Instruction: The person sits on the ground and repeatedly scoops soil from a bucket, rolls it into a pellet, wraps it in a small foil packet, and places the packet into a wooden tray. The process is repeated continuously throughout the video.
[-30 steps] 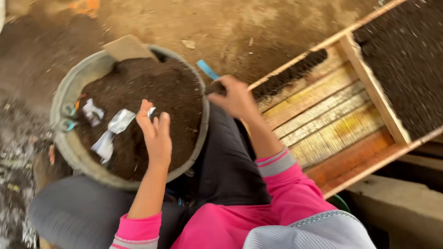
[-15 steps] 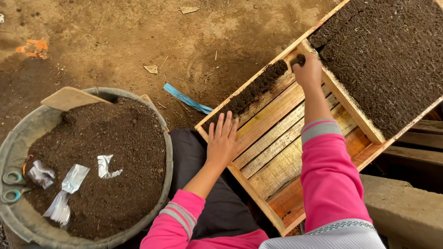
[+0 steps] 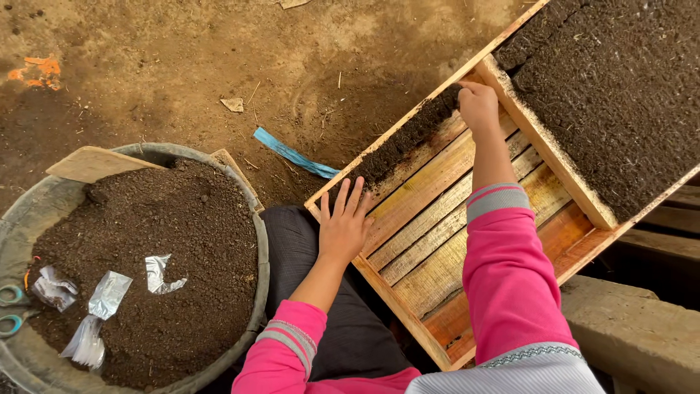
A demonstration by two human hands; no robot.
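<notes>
While the left hand (image 3: 344, 228) lies flat with fingers spread wide on the wooden tray (image 3: 437, 219), the right hand (image 3: 478, 106) presses curled fingers into the soil row (image 3: 408, 138).

Both hands grip nothing. That dark row lines the tray's far edge, beside a soil-filled compartment (image 3: 612, 95). At left, a soil basin (image 3: 138, 270) holds plastic bags (image 3: 102, 306) and scissors (image 3: 10, 308); a blue strip (image 3: 292, 153) lies on the ground.

Crumpled clear plastic bags (image 3: 109, 295) lie on the soil in the round basin (image 3: 259, 248).

light: soft, even daylight | shadows: faint, diffuse | glare: none | focus: sharp | edges: slight wide-angle stretch
</notes>
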